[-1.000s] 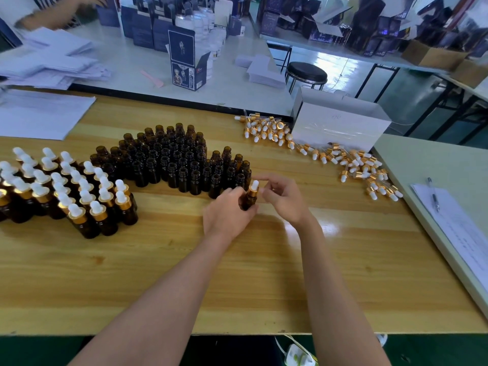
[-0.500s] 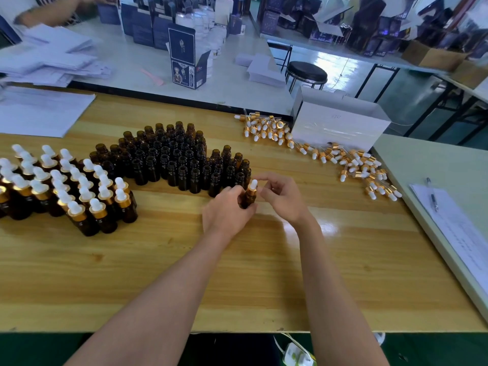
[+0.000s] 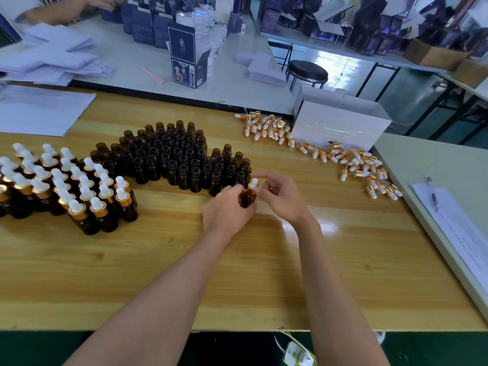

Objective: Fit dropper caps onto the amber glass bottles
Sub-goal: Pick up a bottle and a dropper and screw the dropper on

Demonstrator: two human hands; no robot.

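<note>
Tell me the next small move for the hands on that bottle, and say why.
Probably a tightening twist of the dropper cap with the right hand. The left hand grips the amber bottle, the cap already sits on its neck, and the right fingers lie close beside it. Whether it is fully screwed down cannot be seen.

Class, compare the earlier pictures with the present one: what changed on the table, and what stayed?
Nothing visibly moved. The left hand still grips the small amber glass bottle; the right hand still pinches its white-bulbed gold dropper cap. Capped bottles, open bottles and loose caps lie unchanged.
</note>
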